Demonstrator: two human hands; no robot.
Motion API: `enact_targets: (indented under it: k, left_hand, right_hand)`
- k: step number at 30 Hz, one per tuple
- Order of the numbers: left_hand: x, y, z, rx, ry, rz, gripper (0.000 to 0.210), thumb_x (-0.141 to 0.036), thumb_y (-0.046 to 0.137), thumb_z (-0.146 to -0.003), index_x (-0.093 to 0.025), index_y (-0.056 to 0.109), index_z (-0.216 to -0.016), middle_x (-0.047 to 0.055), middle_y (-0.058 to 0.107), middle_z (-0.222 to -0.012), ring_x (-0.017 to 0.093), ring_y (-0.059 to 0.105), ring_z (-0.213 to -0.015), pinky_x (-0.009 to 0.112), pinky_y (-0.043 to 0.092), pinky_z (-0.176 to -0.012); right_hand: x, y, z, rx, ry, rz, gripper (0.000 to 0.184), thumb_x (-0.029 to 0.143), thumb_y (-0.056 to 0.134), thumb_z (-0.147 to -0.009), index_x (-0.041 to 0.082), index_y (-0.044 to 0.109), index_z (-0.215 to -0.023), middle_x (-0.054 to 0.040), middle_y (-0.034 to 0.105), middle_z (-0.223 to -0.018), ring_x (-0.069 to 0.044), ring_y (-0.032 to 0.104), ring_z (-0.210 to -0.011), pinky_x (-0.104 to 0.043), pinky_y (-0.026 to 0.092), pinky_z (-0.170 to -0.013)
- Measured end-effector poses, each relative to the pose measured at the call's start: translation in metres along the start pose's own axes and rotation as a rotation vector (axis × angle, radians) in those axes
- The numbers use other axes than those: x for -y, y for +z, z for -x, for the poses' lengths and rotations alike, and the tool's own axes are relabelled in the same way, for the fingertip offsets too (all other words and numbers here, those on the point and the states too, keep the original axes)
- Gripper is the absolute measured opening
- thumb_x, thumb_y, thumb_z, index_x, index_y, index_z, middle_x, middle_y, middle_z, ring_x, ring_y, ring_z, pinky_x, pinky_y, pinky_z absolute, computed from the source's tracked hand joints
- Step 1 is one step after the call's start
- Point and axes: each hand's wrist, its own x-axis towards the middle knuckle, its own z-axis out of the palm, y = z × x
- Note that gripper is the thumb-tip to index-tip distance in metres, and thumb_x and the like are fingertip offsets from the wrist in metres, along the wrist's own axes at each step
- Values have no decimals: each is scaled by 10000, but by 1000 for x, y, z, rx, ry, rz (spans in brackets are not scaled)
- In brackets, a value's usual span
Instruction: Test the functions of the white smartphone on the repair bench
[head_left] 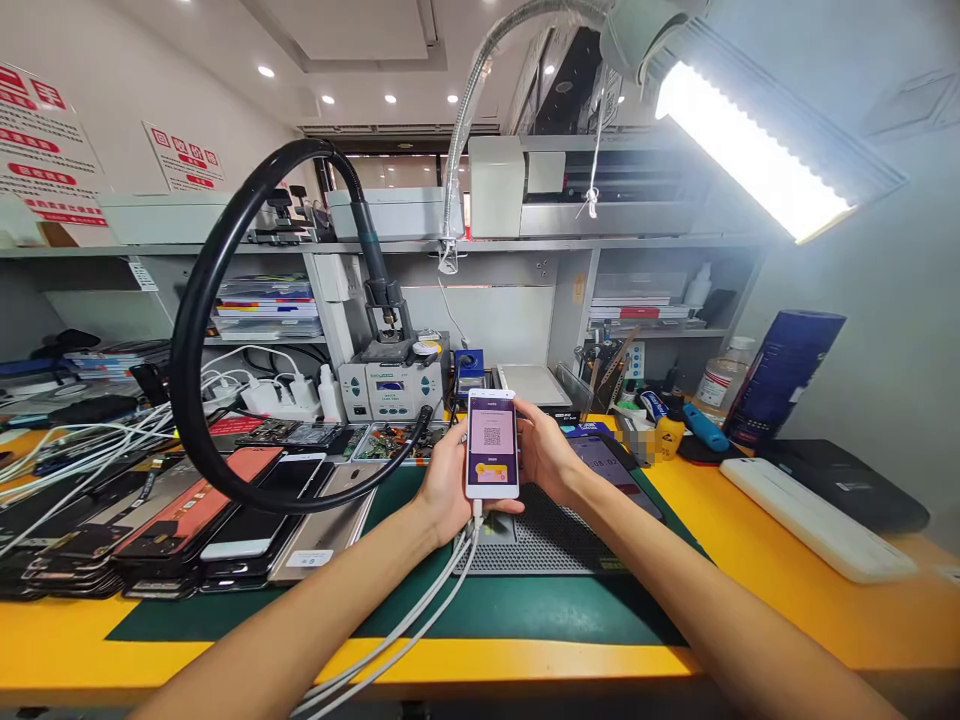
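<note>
A white smartphone [492,440] is held upright over the bench, its lit screen facing me with a QR code on a pale panel. My left hand [444,488] is closed on the phone's left side, with fingers showing beneath its lower edge. At the right edge, my right hand [551,452] grips too, its thumb along the upper side and its other fingers mostly hidden. White cables [466,550] run up to the phone's bottom end and trail down toward the bench's front edge. Below lie a grey perforated pad [570,540] and a green mat [600,610].
Stacked phones and phone parts [180,520] fill the left side. A thick black hose [184,330] loops above them from a grey hot-air station [391,385]. Another phone [611,470], a white slab-like object [817,515] and bottles stand or lie rightward. A bright lamp [750,150] hangs overhead.
</note>
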Motion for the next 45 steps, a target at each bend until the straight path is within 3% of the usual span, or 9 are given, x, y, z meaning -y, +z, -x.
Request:
enact_targets:
  k: [10,17,29,39,45]
  left_hand:
    - [0,1,1,-14,0,6,552,-517,415,-996,-89,656,-1249,173,738,-904,282,729,-677,505,634,-551]
    - [0,-1,0,27,12,-1,555,-525,415,-1003,-96,671,-1248,183,743,-956,292,740,-806,479,649,-632]
    - [5,6,4,57,41,-91,435,-484,487,-1007,-161,700,-1204,149,740,-1018,263,729,-862,428,639,-688]
    - [4,4,3,62,51,-95,429,-489,489,-1003,-172,696,-1204,147,731,-1054,258,728,-834,414,640,-641]
    - [4,3,3,87,53,-78,441,-486,491,-1005,-162,688,-1230,148,732,-1008,246,724,-838,410,643,-698]
  right_hand:
    - [-1,0,1,26,-28,20,468,577,369,-971,203,650,-951,-67,703,-883,-230,618,-752,-370,482,-704]
    - [-1,-1,3,43,-38,56,429,566,435,-939,204,664,-965,-55,708,-862,-222,602,-753,-367,461,-727]
    - [-8,-7,1,31,-142,175,574,753,590,-801,204,689,-936,-57,729,-887,-228,628,-791,-346,444,-698]
    - [-4,-1,6,63,-135,114,505,693,537,-868,213,676,-942,-50,726,-878,-228,625,-778,-354,429,-717]
    - [-6,-1,5,48,-127,100,478,670,540,-877,213,662,-936,-45,712,-851,-233,616,-791,-363,423,-743]
